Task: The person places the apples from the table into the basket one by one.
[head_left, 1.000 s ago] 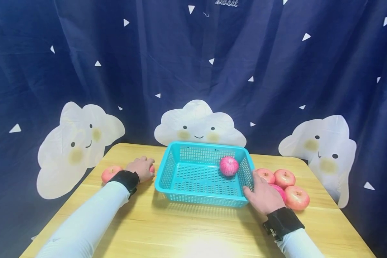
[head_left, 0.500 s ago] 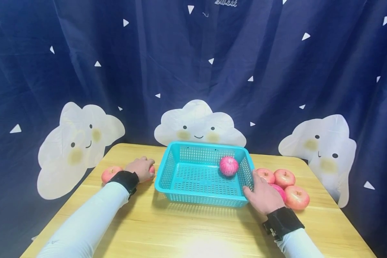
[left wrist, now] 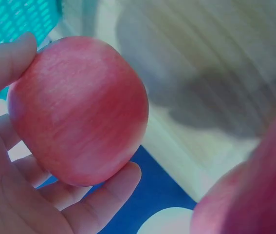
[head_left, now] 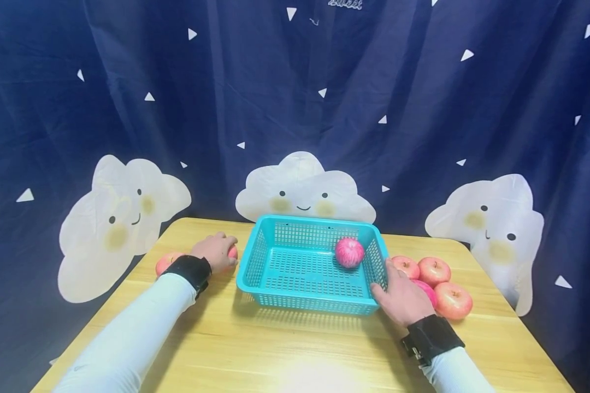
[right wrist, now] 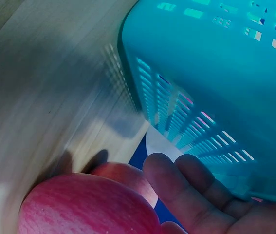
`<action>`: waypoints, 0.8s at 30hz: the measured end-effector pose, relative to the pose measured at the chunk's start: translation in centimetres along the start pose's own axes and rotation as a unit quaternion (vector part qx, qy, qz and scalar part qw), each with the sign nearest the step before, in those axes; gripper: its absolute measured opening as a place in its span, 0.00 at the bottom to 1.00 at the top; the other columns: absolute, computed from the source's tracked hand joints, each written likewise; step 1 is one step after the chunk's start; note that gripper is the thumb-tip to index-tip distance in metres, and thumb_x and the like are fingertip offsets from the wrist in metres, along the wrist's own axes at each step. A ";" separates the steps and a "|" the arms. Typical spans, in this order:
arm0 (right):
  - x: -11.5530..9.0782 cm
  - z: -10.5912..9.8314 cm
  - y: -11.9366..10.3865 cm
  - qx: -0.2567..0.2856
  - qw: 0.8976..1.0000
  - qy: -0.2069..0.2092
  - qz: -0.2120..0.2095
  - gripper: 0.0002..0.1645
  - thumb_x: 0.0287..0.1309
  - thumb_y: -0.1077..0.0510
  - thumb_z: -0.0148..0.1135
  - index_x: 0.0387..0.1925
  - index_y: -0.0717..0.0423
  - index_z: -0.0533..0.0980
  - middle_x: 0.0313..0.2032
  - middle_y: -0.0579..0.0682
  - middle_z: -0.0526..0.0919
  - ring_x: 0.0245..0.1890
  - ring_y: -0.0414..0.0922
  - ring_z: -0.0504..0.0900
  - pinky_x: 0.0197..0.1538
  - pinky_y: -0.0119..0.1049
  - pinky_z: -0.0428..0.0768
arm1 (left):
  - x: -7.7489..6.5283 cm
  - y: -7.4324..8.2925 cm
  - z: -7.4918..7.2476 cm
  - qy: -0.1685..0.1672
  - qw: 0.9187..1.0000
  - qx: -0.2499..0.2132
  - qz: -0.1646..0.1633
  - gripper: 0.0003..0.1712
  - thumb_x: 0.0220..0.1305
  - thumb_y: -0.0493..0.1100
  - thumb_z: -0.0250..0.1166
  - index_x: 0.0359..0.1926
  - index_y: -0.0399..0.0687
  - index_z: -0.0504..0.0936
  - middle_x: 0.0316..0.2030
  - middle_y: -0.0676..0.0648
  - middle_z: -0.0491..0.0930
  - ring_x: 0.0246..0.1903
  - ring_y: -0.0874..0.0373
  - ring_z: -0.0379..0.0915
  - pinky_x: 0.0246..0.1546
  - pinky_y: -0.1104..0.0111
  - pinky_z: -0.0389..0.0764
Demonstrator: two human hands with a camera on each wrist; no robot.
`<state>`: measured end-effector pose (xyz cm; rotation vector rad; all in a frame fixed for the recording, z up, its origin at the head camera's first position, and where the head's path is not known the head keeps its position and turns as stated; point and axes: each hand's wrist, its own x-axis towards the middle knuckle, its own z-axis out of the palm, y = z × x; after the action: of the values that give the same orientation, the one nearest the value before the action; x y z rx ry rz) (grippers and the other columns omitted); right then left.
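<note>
My left hand (head_left: 215, 252) grips a red apple (left wrist: 82, 109), thumb on one side and fingers curled round the other. Only a sliver of that fruit shows in the head view, left of the turquoise basket (head_left: 307, 305). Another apple (head_left: 167, 263) sits by the left wrist, partly hidden behind it. Inside the basket, toward its right end, lies a pink-striped apple (head_left: 349, 252). My right hand (head_left: 404, 299) holds the basket's right rim near the front corner, thumb at the rim and fingers (right wrist: 176, 190) outside the wall.
Right of the basket, several apples (head_left: 435, 271) cluster close beside the right hand, including a darker pink one (head_left: 425, 292) partly covered by it. The wooden table (head_left: 275, 349) ends at a dark blue curtain (head_left: 295, 109) with white cloud prints.
My left hand has risen very slightly with the apple in its grip. My right hand and the basket have stayed put.
</note>
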<state>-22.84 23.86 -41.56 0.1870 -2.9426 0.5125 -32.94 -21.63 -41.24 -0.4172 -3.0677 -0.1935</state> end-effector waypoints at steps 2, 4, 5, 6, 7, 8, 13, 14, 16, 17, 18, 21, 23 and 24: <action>0.0 -0.1 0.0 0.000 1.000 0.004 -0.003 0.47 0.68 0.42 0.54 0.76 0.68 0.55 0.67 0.69 0.69 0.55 0.64 0.80 0.48 0.59 0.81 | 0.0 0.2 -0.4 0.008 1.000 -0.002 0.006 0.33 0.57 0.50 0.73 0.62 0.43 0.78 0.48 0.37 0.78 0.44 0.38 0.78 0.44 0.46 0.80; 0.0 -0.1 -0.1 -0.001 1.000 0.007 -0.006 0.47 0.68 0.42 0.54 0.75 0.68 0.55 0.67 0.69 0.69 0.55 0.64 0.81 0.48 0.59 0.80 | 0.1 0.4 -0.8 0.014 1.000 -0.003 0.012 0.33 0.57 0.50 0.73 0.62 0.43 0.78 0.50 0.37 0.78 0.46 0.39 0.78 0.45 0.46 0.80; 0.0 -0.1 -0.1 -0.001 1.000 0.007 -0.006 0.47 0.68 0.42 0.53 0.76 0.68 0.55 0.67 0.69 0.69 0.55 0.64 0.81 0.48 0.59 0.81 | 0.1 0.5 -1.1 0.013 1.000 -0.002 0.013 0.33 0.58 0.50 0.73 0.62 0.43 0.77 0.51 0.37 0.78 0.47 0.39 0.77 0.47 0.45 0.79; 0.0 -0.2 -0.1 -0.001 1.000 0.007 -0.006 0.47 0.68 0.42 0.53 0.76 0.68 0.55 0.67 0.68 0.69 0.55 0.64 0.81 0.48 0.59 0.81 | 0.1 0.7 -1.5 0.011 1.000 -0.001 0.012 0.33 0.58 0.50 0.73 0.63 0.43 0.77 0.51 0.37 0.78 0.48 0.39 0.77 0.47 0.45 0.79; 0.0 -0.2 -0.1 0.000 1.000 0.007 -0.006 0.47 0.68 0.42 0.53 0.76 0.68 0.55 0.67 0.68 0.69 0.55 0.64 0.81 0.48 0.59 0.81 | 0.1 0.9 -1.9 0.009 1.000 0.000 0.011 0.33 0.59 0.50 0.72 0.63 0.43 0.77 0.52 0.36 0.78 0.48 0.39 0.77 0.48 0.45 0.79; 0.0 -0.2 -0.1 0.000 1.000 0.007 -0.006 0.47 0.68 0.42 0.53 0.76 0.68 0.55 0.67 0.68 0.69 0.55 0.64 0.81 0.48 0.59 0.81 | 0.1 1.0 -2.3 0.009 1.000 0.003 0.011 0.33 0.59 0.50 0.72 0.64 0.43 0.77 0.53 0.36 0.77 0.49 0.39 0.77 0.49 0.45 0.79; 0.0 -0.2 -0.1 0.004 1.000 0.005 -0.008 0.47 0.68 0.42 0.54 0.76 0.68 0.54 0.67 0.68 0.69 0.55 0.64 0.80 0.48 0.59 0.81 | 0.0 1.9 -4.0 0.021 0.999 0.019 0.017 0.32 0.60 0.50 0.72 0.63 0.43 0.78 0.50 0.36 0.76 0.46 0.40 0.76 0.48 0.47 0.80; 0.0 -0.2 0.0 0.005 1.000 0.006 -0.009 0.47 0.68 0.42 0.54 0.76 0.68 0.54 0.67 0.68 0.69 0.55 0.64 0.81 0.47 0.59 0.81 | 0.0 2.1 -4.2 0.028 0.999 0.023 0.019 0.32 0.60 0.49 0.73 0.62 0.43 0.78 0.49 0.37 0.77 0.45 0.41 0.75 0.47 0.47 0.80; -0.1 -0.2 0.0 0.005 1.000 0.007 -0.014 0.46 0.68 0.43 0.54 0.76 0.67 0.55 0.67 0.68 0.70 0.55 0.63 0.81 0.47 0.59 0.81 | 0.1 2.3 -4.5 0.039 0.999 0.030 0.021 0.31 0.59 0.50 0.73 0.62 0.44 0.79 0.48 0.38 0.77 0.44 0.41 0.75 0.45 0.47 0.80; -0.1 -0.2 0.1 0.006 1.000 0.008 -0.014 0.46 0.68 0.43 0.54 0.76 0.67 0.55 0.67 0.67 0.70 0.55 0.63 0.81 0.48 0.59 0.81 | 0.2 2.4 -4.6 0.043 0.998 0.033 0.022 0.31 0.59 0.50 0.73 0.61 0.44 0.79 0.48 0.38 0.77 0.43 0.41 0.74 0.44 0.47 0.80; -0.1 -0.2 0.1 0.006 1.000 0.009 -0.015 0.46 0.68 0.43 0.54 0.76 0.67 0.55 0.67 0.67 0.70 0.55 0.63 0.81 0.47 0.59 0.81 | 0.2 2.5 -4.7 0.047 0.998 0.036 0.020 0.31 0.59 0.50 0.74 0.61 0.45 0.79 0.47 0.39 0.77 0.43 0.41 0.73 0.43 0.47 0.80; -0.1 -0.1 0.3 0.003 1.000 0.010 -0.018 0.46 0.68 0.43 0.54 0.76 0.67 0.55 0.67 0.67 0.70 0.54 0.63 0.81 0.47 0.59 0.82 | 0.2 2.9 -5.2 0.050 0.998 0.038 0.015 0.30 0.59 0.51 0.74 0.60 0.46 0.79 0.46 0.40 0.77 0.43 0.42 0.72 0.41 0.47 0.80; -0.1 0.0 0.3 0.003 1.000 0.010 -0.016 0.47 0.69 0.43 0.54 0.76 0.67 0.54 0.68 0.67 0.69 0.55 0.63 0.80 0.47 0.59 0.81 | 0.2 3.1 -5.7 0.052 0.998 0.039 0.012 0.29 0.59 0.51 0.74 0.59 0.47 0.79 0.45 0.40 0.77 0.43 0.42 0.72 0.42 0.48 0.79; 0.0 0.1 0.3 0.003 1.000 0.009 -0.016 0.47 0.69 0.42 0.54 0.76 0.67 0.54 0.68 0.67 0.69 0.56 0.63 0.80 0.47 0.60 0.81 | 0.2 3.2 -5.9 0.054 0.998 0.040 0.010 0.28 0.59 0.51 0.74 0.59 0.47 0.79 0.45 0.40 0.76 0.43 0.42 0.71 0.43 0.48 0.79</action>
<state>-22.87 24.09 -41.72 0.2291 -2.9154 0.5145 -32.17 -19.26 -35.04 -0.4188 -2.9524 -0.0900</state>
